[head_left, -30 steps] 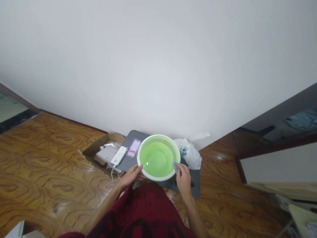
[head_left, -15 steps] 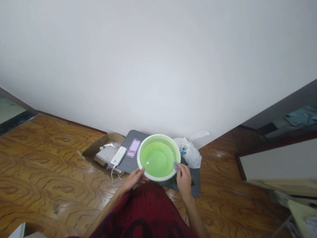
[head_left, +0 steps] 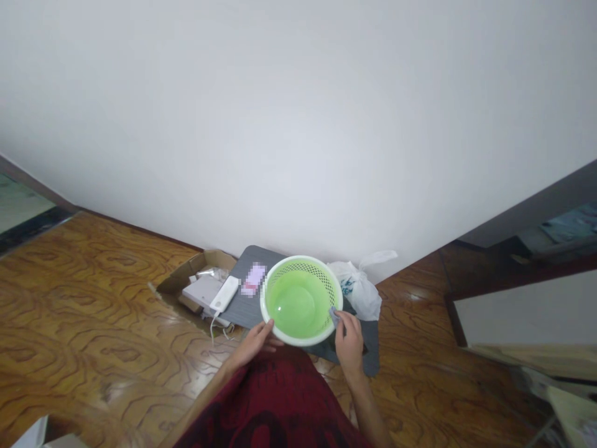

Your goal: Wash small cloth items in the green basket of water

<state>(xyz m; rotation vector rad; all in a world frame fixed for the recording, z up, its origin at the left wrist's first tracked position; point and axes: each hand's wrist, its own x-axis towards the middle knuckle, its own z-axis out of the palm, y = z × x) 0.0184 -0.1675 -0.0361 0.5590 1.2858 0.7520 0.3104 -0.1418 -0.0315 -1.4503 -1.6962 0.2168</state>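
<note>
A round plastic basket with a green inside, a perforated upper wall and a white rim is tilted toward me, over the front of a small dark grey table. My left hand grips its near-left rim, thumb on top and fingers underneath. On the near-right rim, my right hand pinches a small greyish-purple cloth against the basket's edge. Most of the cloth is hidden by the fingers. No objects show inside the basket.
The table bears a white power bank with a cable, a blurred-out phone-like item and a white plastic bag. An open cardboard box stands left on the wooden floor. A white wall rises behind.
The whole view has shifted slightly, so everything sits a little lower and further right. Both hands keep their places on the basket, the cloth still at the right rim.
</note>
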